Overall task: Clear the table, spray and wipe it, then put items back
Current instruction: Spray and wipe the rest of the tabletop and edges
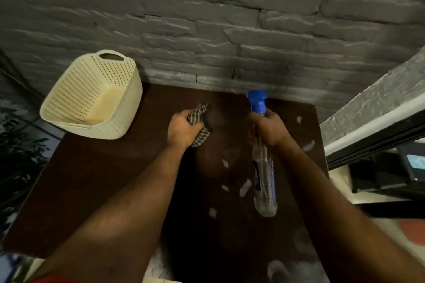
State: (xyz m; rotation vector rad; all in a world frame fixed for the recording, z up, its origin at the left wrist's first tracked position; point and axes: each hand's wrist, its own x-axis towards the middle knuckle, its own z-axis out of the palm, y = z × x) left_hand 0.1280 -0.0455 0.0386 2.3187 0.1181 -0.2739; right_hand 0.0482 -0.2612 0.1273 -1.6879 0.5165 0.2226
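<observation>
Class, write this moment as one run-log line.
left hand: grips checked cloth | right hand: holds spray bottle | table: basket at far-left corner
</observation>
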